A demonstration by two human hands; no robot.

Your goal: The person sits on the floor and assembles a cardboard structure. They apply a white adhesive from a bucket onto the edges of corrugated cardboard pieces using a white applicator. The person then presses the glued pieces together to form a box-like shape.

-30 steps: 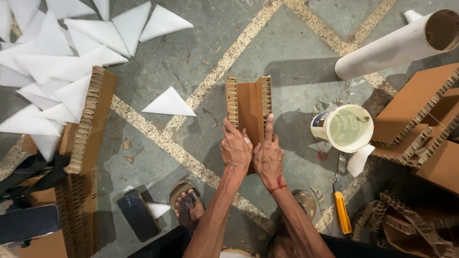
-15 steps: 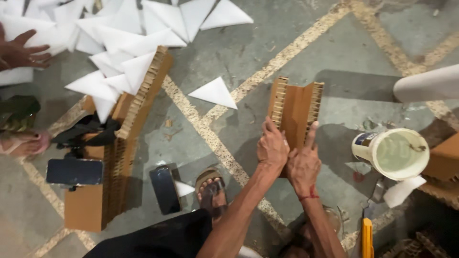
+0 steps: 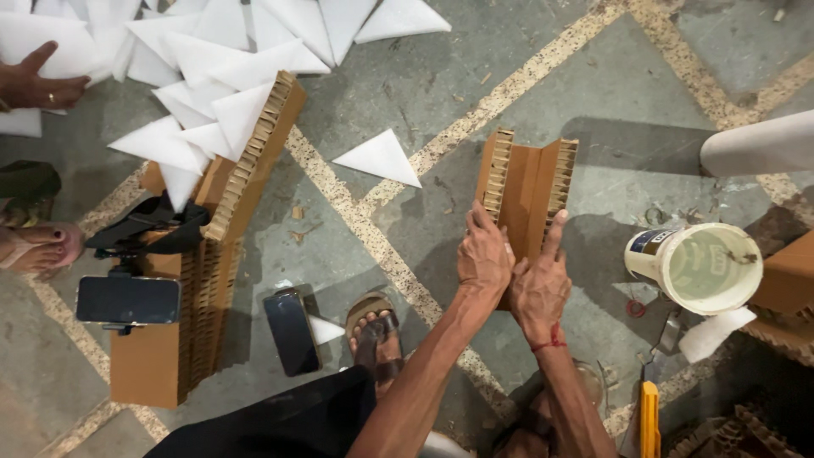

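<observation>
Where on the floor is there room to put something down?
Bare floor lies between the lone white triangle and the tall cardboard stack, and above the folded cardboard piece. Crowded: the triangle pile top left, and around the white bucket.

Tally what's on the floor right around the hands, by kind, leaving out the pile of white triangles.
Folded honeycomb cardboard piece, both hands pressing on it: 1
Lone white triangle sheet: 1
White bucket: 1
Dark phone lying flat: 1
Yellow-handled tool: 1
Total: 5
</observation>
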